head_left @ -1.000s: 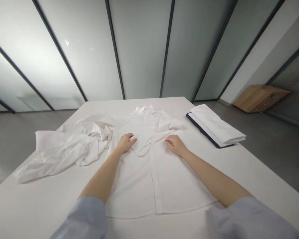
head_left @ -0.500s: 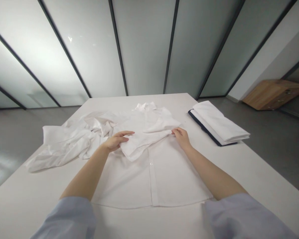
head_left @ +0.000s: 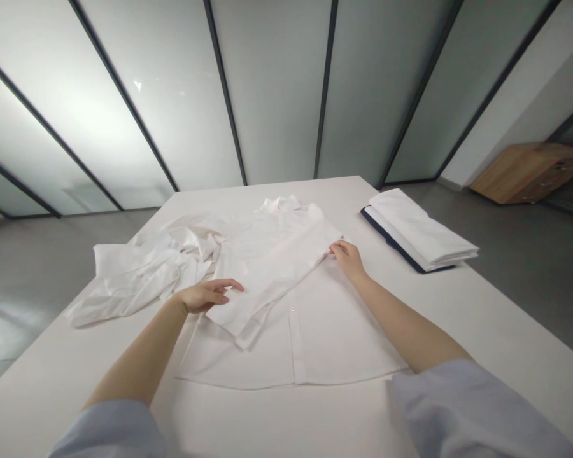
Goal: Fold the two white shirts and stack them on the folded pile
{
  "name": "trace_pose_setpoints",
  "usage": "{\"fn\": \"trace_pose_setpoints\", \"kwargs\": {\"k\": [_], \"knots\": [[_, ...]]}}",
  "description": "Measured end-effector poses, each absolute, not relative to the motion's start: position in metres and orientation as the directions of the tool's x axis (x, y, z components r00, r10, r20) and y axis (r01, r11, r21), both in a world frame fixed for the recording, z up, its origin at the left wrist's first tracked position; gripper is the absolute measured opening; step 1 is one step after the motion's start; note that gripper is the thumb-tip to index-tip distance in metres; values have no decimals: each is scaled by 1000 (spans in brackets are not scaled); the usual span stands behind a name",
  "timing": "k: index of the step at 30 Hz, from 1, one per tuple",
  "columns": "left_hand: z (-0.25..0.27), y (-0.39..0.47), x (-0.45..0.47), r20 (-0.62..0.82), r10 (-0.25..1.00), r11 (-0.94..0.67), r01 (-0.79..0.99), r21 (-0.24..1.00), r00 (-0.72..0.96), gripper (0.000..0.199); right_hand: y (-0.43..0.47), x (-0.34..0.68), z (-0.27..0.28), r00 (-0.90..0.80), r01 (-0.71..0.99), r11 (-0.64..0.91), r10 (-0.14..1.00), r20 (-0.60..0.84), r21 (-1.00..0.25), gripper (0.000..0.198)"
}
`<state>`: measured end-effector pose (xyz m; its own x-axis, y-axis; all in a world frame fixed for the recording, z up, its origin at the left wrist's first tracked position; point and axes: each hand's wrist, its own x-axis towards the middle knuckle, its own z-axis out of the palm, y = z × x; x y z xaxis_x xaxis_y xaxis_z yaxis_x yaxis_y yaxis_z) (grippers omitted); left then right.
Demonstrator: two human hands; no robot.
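A white buttoned shirt (head_left: 344, 331) lies spread front up, its collar at the far end and its hem toward me. One sleeve (head_left: 277, 267) is laid slantwise across the front, with the cuff end at the lower left. My right hand (head_left: 347, 256) pinches the sleeve's edge at the shirt's right side. My left hand (head_left: 209, 295) rests at the sleeve's left edge near the cuff, fingers stretched out over the cloth.
Crumpled white clothing (head_left: 143, 273) lies on the left of the white table (head_left: 458, 331). Folded white garments (head_left: 420, 232) are stacked on a dark folded piece (head_left: 391, 242) at the right. Beyond stand frosted glass panels (head_left: 277, 95) and a wooden cabinet (head_left: 525, 172).
My left hand has moved toward me and to the left. The sleeve now lies flatter and longer across the shirt front. My right hand keeps its pinch in nearly the same place.
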<state>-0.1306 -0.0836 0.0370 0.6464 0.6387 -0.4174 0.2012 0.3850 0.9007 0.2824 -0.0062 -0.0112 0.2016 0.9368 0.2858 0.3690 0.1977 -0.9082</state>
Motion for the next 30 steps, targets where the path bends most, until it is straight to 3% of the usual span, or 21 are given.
{"fn": "trace_pose_setpoints", "kwargs": {"k": [3, 6, 8, 11, 14, 16, 19, 23, 26, 30], "knots": [[41, -85, -135, -316, 699, 293, 146, 945, 642, 65, -6, 283, -12, 202, 368, 200, 936, 288, -908, 25], [46, -80, -141, -380, 720, 205, 344, 916, 582, 72, -5, 283, -13, 192, 374, 201, 938, 287, -906, 25], [47, -71, -141, -414, 819, 130, 575, 808, 396, 66, -5, 284, -15, 188, 383, 201, 939, 289, -902, 25], [40, -53, -132, -136, 984, -20, 841, 541, 111, 50, -3, 286, -18, 180, 419, 207, 935, 305, -884, 27], [25, -34, -109, 99, 973, -232, 898, 373, 210, 42, -2, 289, -21, 150, 524, 231, 923, 356, -820, 29], [13, -25, -92, 119, 935, -354, 881, 314, 334, 44, -2, 289, -23, 91, 633, 257, 912, 401, -730, 29], [-3, -15, -72, 90, 922, -387, 895, 220, 376, 51, -4, 287, -24, -89, 772, 332, 901, 425, -542, 38], [-12, -9, -65, 95, 934, -354, 925, 138, 343, 56, -14, 275, -23, -319, 864, 391, 912, 257, -316, 52], [-14, -9, -68, 103, 928, -369, 918, 142, 357, 58, -20, 267, -20, -287, 932, 300, 953, 92, -201, 55], [-14, -11, -71, 115, 923, -382, 911, 157, 367, 59, -22, 264, -17, -195, 969, 197, 980, 26, -152, 60]]}}
